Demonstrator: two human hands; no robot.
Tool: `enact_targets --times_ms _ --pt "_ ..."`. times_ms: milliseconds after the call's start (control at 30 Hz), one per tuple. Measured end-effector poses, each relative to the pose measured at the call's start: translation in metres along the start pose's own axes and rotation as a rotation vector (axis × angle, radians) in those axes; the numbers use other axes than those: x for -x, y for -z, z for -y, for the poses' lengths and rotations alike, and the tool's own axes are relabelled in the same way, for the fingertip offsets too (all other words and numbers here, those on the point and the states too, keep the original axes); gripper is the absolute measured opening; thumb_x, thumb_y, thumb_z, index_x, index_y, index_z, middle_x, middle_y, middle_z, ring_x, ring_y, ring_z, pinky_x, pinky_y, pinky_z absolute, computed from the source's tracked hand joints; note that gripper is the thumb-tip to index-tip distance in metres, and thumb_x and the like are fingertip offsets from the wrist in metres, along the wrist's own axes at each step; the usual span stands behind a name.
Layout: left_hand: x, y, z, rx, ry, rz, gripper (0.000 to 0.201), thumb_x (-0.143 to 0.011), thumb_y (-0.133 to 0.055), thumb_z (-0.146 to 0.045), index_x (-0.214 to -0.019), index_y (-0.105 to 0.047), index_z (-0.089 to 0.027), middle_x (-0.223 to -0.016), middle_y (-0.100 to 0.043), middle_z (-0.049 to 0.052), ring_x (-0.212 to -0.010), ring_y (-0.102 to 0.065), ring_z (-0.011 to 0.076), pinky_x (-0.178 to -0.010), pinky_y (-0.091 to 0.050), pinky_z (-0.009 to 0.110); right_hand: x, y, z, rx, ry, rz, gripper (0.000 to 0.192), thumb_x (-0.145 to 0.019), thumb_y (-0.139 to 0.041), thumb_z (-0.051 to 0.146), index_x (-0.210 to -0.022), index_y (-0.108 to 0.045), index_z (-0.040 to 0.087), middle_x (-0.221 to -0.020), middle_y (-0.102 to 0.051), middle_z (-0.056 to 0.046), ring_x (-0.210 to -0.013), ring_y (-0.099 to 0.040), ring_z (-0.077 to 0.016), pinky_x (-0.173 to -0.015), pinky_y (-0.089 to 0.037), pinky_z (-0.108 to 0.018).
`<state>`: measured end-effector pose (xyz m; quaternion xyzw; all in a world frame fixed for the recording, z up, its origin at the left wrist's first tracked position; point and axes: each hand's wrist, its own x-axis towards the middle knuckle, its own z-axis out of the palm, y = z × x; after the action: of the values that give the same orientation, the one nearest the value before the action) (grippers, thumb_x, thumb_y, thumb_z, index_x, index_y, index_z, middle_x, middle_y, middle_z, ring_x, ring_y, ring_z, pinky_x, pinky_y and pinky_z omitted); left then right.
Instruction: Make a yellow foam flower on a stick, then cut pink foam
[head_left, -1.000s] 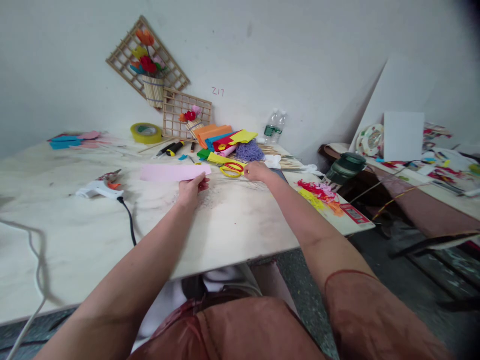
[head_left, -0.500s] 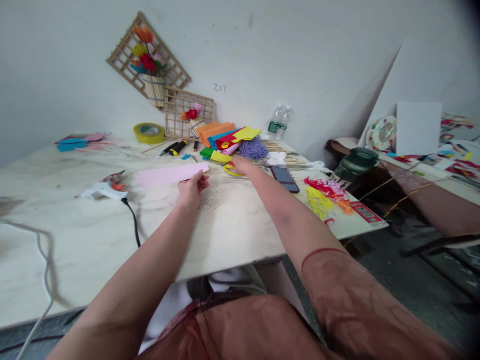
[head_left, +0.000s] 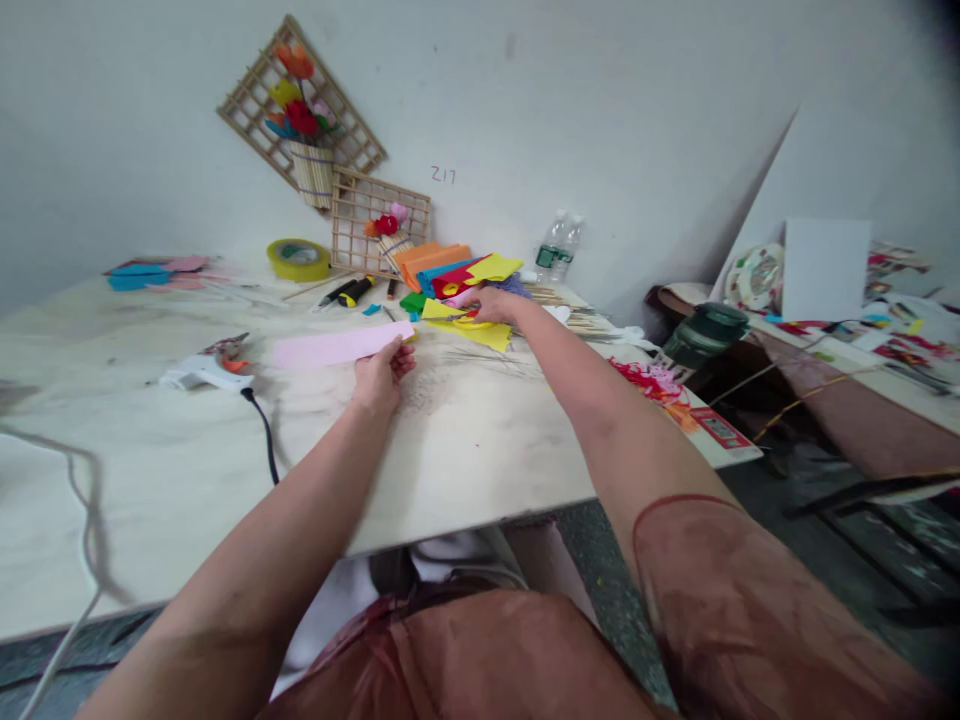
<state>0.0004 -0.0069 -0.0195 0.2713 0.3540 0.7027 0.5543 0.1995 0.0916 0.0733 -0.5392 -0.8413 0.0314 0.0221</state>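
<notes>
My left hand (head_left: 384,373) is closed, pinching the right end of a long pink strip (head_left: 322,346) that lies out to the left, just above the table. A bit of yellow shows by its fingertips. At the back of the table my right hand (head_left: 495,304) is closed around the handles of a pair of scissors (head_left: 451,317), blades pointing left. Beneath the scissors lies a yellow sheet (head_left: 487,336). Coloured folded sheets (head_left: 450,270) are stacked just behind my right hand, and a purple bundle of strands (head_left: 519,284) is partly hidden by it.
A white glue gun (head_left: 206,372) lies on the left, its black cord running to the front edge. Yellow tape (head_left: 298,260), a cutter knife (head_left: 356,291), and wooden lattices with flowers (head_left: 379,215) stand behind. A dark green jar (head_left: 703,335) and red shreds (head_left: 637,375) are at right.
My right hand has lifted the scissors slightly up and to the right from among the yellow sheets, uncovering more yellow. The left hand keeps its hold on the pink strip.
</notes>
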Motion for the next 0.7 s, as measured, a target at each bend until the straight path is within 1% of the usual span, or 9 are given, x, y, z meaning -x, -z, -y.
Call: enact_targets --times_ms 67,133,167,267,333,400,500,567,700 --pt "0.000 0.000 0.000 0.017 0.003 -0.002 0.015 -0.063 -0.065 -0.019 -0.074 -0.062 -0.009 -0.059 -0.061 0.003 -0.047 -0.054 0.0084 -0.048 -0.047 0.020 0.013 0.008 -0.005 0.030 -0.005 0.046 0.039 -0.072 -0.063 0.025 -0.111 -0.064 0.019 -0.113 -0.062 -0.005 -0.094 -0.059 -0.0175 -0.080 -0.042 -0.021" --pt "-0.001 -0.001 -0.001 0.026 0.006 -0.007 0.013 -0.064 -0.064 -0.018 -0.073 -0.062 -0.009 -0.058 -0.061 0.003 -0.047 -0.054 0.0085 -0.048 -0.047 0.020 0.026 0.015 -0.008 0.051 -0.045 0.044 0.043 -0.072 -0.064 0.032 -0.113 -0.063 0.018 -0.115 -0.061 -0.006 -0.096 -0.058 -0.0191 -0.080 -0.042 -0.022" --pt "-0.001 -0.001 -0.001 0.028 0.006 -0.009 0.011 -0.065 -0.064 -0.017 -0.073 -0.062 -0.009 -0.058 -0.061 0.003 -0.046 -0.054 0.0085 -0.048 -0.047 0.019 0.033 0.018 -0.009 0.062 -0.074 0.042 0.043 -0.073 -0.063 0.031 -0.114 -0.063 0.018 -0.115 -0.061 -0.007 -0.097 -0.058 -0.0194 -0.080 -0.042 -0.022" --pt "-0.001 -0.002 -0.003 0.035 0.004 -0.024 0.008 -0.066 -0.063 -0.016 -0.071 -0.062 -0.010 -0.057 -0.061 0.002 -0.046 -0.053 0.0082 -0.047 -0.047 0.019 0.054 0.025 -0.011 0.073 -0.086 0.049 0.038 -0.079 -0.056 0.024 -0.115 -0.062 0.016 -0.115 -0.061 -0.008 -0.097 -0.058 -0.0199 -0.081 -0.042 -0.024" --pt "-0.001 -0.002 -0.004 0.043 0.000 -0.027 0.007 -0.067 -0.062 -0.015 -0.070 -0.062 -0.010 -0.057 -0.060 0.002 -0.047 -0.053 0.0082 -0.047 -0.047 0.019 0.069 0.027 -0.013 0.060 -0.056 0.090 0.041 -0.076 -0.059 0.021 -0.116 -0.061 0.015 -0.117 -0.060 -0.008 -0.101 -0.057 -0.0198 -0.084 -0.041 -0.023" --pt "-0.001 -0.002 -0.004 0.045 -0.002 -0.024 0.007 -0.067 -0.062 -0.015 -0.071 -0.063 -0.009 -0.057 -0.060 0.003 -0.048 -0.054 0.0086 -0.047 -0.047 0.019 0.084 0.029 -0.017 0.044 -0.029 0.151 0.049 -0.069 -0.067 0.027 -0.117 -0.061 0.016 -0.116 -0.061 -0.007 -0.100 -0.056 -0.0201 -0.083 -0.041 -0.023" --pt "-0.001 -0.002 -0.004 0.035 -0.001 -0.012 0.009 -0.067 -0.062 -0.016 -0.072 -0.063 -0.008 -0.058 -0.061 0.004 -0.049 -0.055 0.0092 -0.048 -0.047 0.020 0.103 0.027 -0.025 0.054 0.029 0.283 0.048 -0.067 -0.069 0.037 -0.111 -0.064 0.018 -0.112 -0.062 -0.006 -0.097 -0.057 -0.0208 -0.081 -0.041 -0.025" --pt "-0.001 -0.002 -0.003 0.021 0.000 -0.004 0.010 -0.066 -0.063 -0.017 -0.073 -0.063 -0.008 -0.058 -0.061 0.004 -0.048 -0.055 0.0093 -0.048 -0.047 0.020 0.109 0.025 -0.032 0.050 0.052 0.340 0.047 -0.068 -0.068 0.037 -0.110 -0.065 0.019 -0.111 -0.063 -0.006 -0.096 -0.058 -0.0205 -0.080 -0.041 -0.025" --pt "-0.002 -0.001 -0.001 -0.008 -0.006 0.011 0.012 -0.066 -0.064 -0.018 -0.072 -0.064 -0.009 -0.058 -0.061 0.004 -0.047 -0.054 0.0094 -0.047 -0.047 0.021 0.110 0.018 -0.046 0.043 -0.023 0.355 0.041 -0.069 -0.067 0.035 -0.107 -0.067 0.021 -0.110 -0.064 -0.005 -0.098 -0.058 -0.0203 -0.082 -0.041 -0.025"
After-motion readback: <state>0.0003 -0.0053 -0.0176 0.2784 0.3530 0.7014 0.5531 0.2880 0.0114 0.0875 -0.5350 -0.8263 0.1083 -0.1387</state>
